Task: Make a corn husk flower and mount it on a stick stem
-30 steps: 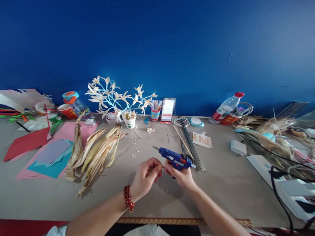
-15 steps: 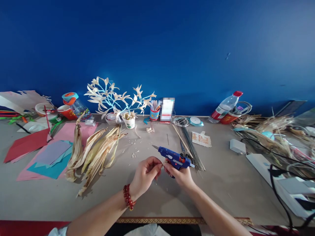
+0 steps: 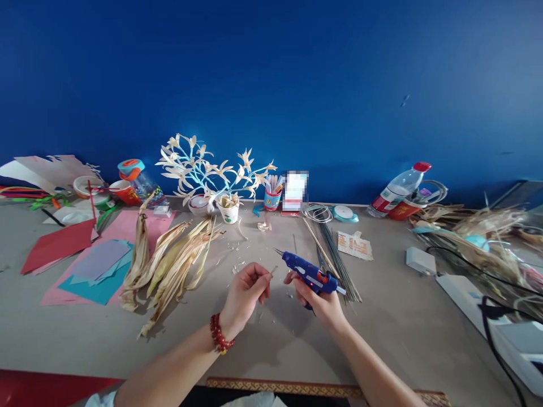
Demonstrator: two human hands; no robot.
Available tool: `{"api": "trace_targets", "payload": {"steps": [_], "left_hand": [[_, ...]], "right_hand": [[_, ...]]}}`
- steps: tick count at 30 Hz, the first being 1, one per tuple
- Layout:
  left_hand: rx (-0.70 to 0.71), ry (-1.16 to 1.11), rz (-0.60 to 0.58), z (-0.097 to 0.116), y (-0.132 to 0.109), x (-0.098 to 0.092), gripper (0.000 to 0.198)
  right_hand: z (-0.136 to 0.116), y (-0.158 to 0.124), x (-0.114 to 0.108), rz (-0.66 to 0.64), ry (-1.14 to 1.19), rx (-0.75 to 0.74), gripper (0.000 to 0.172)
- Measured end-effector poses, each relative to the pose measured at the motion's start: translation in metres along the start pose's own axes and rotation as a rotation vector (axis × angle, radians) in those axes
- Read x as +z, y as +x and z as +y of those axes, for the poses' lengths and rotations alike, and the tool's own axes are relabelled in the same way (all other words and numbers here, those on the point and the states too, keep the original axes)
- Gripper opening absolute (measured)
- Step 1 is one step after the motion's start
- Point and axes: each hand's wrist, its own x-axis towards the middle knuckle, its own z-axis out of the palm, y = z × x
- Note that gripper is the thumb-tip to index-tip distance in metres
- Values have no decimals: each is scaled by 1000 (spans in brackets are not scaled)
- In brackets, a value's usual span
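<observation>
My right hand (image 3: 319,301) grips a blue hot glue gun (image 3: 309,271) above the grey table (image 3: 382,328), its metal nozzle pointing up and left. My left hand (image 3: 246,294), with a red bead bracelet on the wrist, is closed in a pinch on a small thin pale piece (image 3: 274,270) that sticks out toward the gun. The two hands are a short gap apart. A pile of dried corn husks (image 3: 169,265) lies just left of my left hand.
A husk-flower branch (image 3: 212,169) stands in a small cup at the back. Coloured paper sheets (image 3: 89,260) lie at left, thin wire rods (image 3: 335,260) right of the gun, a water bottle (image 3: 399,183), a white adapter (image 3: 419,261) and dark cables at right.
My hands were touching at the fingertips beside the gun; now they have drawn apart, the left hand keeping the small piece. The view has shifted slightly.
</observation>
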Motion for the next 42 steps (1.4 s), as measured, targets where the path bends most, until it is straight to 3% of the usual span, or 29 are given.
{"api": "trace_targets", "payload": {"steps": [6,10,23,42], "left_hand": [[91,151,115,3,12,-13,21],[102,203,158,1,15,-17,20],[76,168,138,0,13,-14,25],[85,153,139,2,10,-12,26]], "right_hand": [[-7,-6,-11,-52,-496,-303,14],[-4,-9,-11,-66,-710,-417,12],[-5,-6,-11,-146,-792,-408,14],[-4,-7,-11,-130,-852,-431,12]]}}
